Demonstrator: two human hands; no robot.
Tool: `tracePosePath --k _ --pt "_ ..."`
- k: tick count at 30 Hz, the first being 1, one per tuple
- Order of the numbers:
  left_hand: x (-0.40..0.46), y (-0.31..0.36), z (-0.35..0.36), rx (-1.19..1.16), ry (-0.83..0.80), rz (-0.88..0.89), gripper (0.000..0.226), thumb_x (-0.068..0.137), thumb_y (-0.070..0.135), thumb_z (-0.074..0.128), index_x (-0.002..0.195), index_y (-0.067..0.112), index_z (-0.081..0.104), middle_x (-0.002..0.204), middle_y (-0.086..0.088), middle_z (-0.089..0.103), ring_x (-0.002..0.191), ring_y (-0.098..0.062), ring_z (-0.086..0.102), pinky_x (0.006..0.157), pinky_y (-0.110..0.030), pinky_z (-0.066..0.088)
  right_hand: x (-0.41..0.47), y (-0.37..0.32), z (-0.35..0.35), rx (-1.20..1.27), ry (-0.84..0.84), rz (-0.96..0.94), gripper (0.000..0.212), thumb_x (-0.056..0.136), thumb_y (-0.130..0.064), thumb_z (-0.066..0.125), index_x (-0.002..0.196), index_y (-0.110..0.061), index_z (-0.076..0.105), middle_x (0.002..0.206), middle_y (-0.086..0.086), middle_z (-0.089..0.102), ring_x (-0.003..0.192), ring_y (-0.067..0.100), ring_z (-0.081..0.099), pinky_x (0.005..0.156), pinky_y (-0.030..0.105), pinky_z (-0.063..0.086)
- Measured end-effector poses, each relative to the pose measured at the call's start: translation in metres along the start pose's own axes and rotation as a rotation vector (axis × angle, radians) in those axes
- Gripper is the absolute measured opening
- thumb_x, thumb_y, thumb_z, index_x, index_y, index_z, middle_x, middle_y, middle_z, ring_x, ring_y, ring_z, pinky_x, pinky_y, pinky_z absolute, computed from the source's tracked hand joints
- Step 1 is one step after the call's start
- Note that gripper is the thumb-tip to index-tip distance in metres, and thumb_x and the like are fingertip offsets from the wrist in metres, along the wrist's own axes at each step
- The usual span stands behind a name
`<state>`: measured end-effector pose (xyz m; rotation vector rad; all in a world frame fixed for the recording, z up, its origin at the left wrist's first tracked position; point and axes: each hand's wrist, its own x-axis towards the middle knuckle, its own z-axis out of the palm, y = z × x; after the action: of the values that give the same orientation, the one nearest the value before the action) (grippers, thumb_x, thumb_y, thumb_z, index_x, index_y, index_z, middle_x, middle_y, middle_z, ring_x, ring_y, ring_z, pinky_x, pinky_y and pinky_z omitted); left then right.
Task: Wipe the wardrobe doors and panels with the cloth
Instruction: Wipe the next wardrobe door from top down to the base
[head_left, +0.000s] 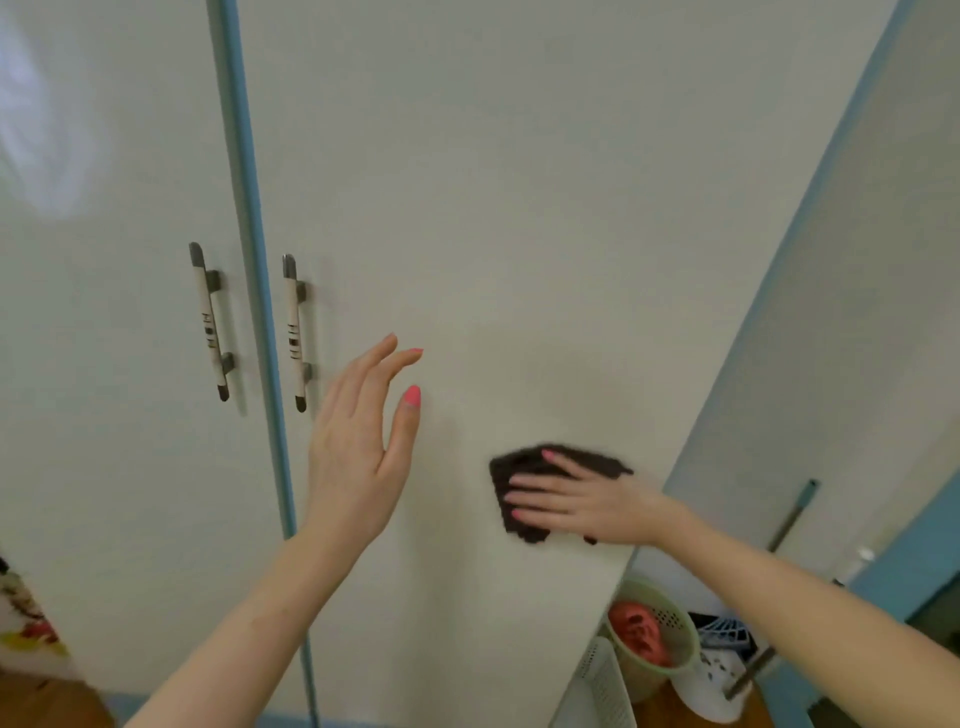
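Pressing a dark cloth (550, 470) flat against the right wardrobe door (519, 208) with the right hand (576, 501), fingers lying straight and spread over the cloth, not curled around it. Holding nothing with the left hand (358, 447): raised just before the same door, fingers relaxed and slightly apart, thumb pointing up; touching the door or only hovering near it, not possible to tell. Sitting low on the right door, the cloth, near the door's right edge and well to the right of the handles.

Judging from this, being in the wiping step on the lower part of the right door, probably mid-stroke, since the cloth's edges are looking blurred. Still waiting, most likely: the upper area of this door, the left door (104, 364) and the side panel (857, 312). Calling next for steady flat pressure while sliding the cloth across, and for working carefully around the handles.

Counting: two doors, with a blue strip (249, 208) between them; two handles, one on the left door (210, 322) and one on the right door (295, 332); one cloth; two hands. Standing on the floor at lower right, one green basket (670, 618) with something red inside, beside other small things too unclear to name.
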<state>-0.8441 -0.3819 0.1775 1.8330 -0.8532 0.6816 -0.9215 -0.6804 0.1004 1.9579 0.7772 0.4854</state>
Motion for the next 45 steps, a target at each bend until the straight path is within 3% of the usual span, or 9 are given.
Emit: tracePosePath --k 6,9,12,17,20,26,32,36,45 --pt "0.0 0.006 0.015 -0.005 -0.039 0.001 0.037 0.095 0.035 0.033 0.127 0.025 0.049 0.14 0.007 0.043 0.131 -0.008 0.035 0.107 -0.019 0.021 -0.027 0.11 -0.053 -0.134 0.282 0.547 0.046 0.096 -0.006 0.041 0.14 -0.018 0.049 0.148 0.004 0.042 0.14 0.031 0.034 0.114 0.057 0.021" --pt "0.005 0.01 0.02 -0.003 -0.05 0.01 0.038 0.095 0.037 0.031 0.127 0.026 0.049 0.14 0.009 0.043 0.131 -0.007 0.035 0.107 -0.017 0.02 -0.019 0.08 -0.039 -0.065 0.366 0.802 0.043 0.103 -0.017 0.033 0.145 -0.022 0.038 0.155 0.002 0.032 0.146 0.031 0.018 0.115 0.06 0.015" --pt "0.01 0.011 0.02 -0.004 -0.078 0.04 0.038 0.096 0.038 0.029 0.126 0.027 0.049 0.139 0.01 0.043 0.131 -0.006 0.035 0.108 -0.017 0.019 -0.038 -0.007 0.01 -0.037 0.147 0.467 0.061 0.096 -0.014 0.037 0.152 -0.023 0.018 0.162 0.001 0.008 0.149 0.027 0.006 0.119 0.054 0.001" --pt "0.006 0.009 0.009 -0.022 -0.112 0.065 0.04 0.096 0.039 0.026 0.126 0.028 0.05 0.14 0.011 0.042 0.13 -0.003 0.034 0.107 -0.019 0.022 -0.076 -0.045 0.019 -0.092 -0.205 -0.083 0.091 0.078 -0.021 0.075 0.151 -0.022 0.022 0.161 0.001 0.01 0.149 0.023 0.006 0.119 0.05 -0.01" --pt "0.008 0.002 0.002 -0.042 -0.117 0.07 0.039 0.096 0.039 0.026 0.125 0.029 0.05 0.139 0.012 0.043 0.13 -0.002 0.034 0.107 -0.023 0.024 -0.058 0.019 -0.006 -0.065 0.0 0.072 0.085 0.079 -0.014 0.07 0.151 -0.022 0.027 0.159 0.0 0.02 0.147 0.026 0.014 0.12 0.053 -0.002" --pt "0.009 -0.018 -0.007 -0.088 -0.116 0.051 0.039 0.096 0.04 0.026 0.126 0.03 0.049 0.14 0.013 0.042 0.131 -0.003 0.034 0.108 -0.022 0.024 0.0 0.085 -0.043 -0.059 0.373 0.842 0.069 0.09 -0.009 0.054 0.151 -0.021 0.025 0.159 0.004 0.02 0.147 0.034 0.014 0.115 0.062 0.01" --pt "-0.009 -0.05 -0.005 -0.108 -0.112 0.049 0.04 0.095 0.04 0.026 0.126 0.031 0.05 0.139 0.015 0.042 0.131 0.001 0.032 0.106 -0.011 0.019 -0.021 -0.075 0.035 -0.188 -0.141 0.18 0.069 0.093 -0.025 0.038 0.153 -0.007 0.009 0.162 0.006 0.005 0.149 0.025 -0.001 0.12 0.05 -0.003" --pt "-0.014 -0.058 -0.002 -0.106 -0.094 0.097 0.039 0.095 0.04 0.027 0.126 0.031 0.049 0.139 0.013 0.043 0.131 -0.001 0.034 0.107 -0.017 0.022 -0.03 -0.115 0.048 -0.143 -0.245 0.065 0.067 0.089 -0.018 0.038 0.153 -0.021 0.018 0.159 -0.002 0.017 0.147 0.021 0.01 0.12 0.051 -0.006" --pt "-0.028 -0.074 0.038 -0.128 -0.011 0.222 0.038 0.096 0.036 0.029 0.126 0.026 0.051 0.138 0.009 0.045 0.13 -0.004 0.035 0.108 -0.022 0.024 0.004 0.011 -0.018 -0.08 0.315 0.8 0.056 0.091 -0.009 0.043 0.146 -0.018 0.037 0.151 0.006 0.037 0.143 0.033 0.027 0.116 0.059 0.017"
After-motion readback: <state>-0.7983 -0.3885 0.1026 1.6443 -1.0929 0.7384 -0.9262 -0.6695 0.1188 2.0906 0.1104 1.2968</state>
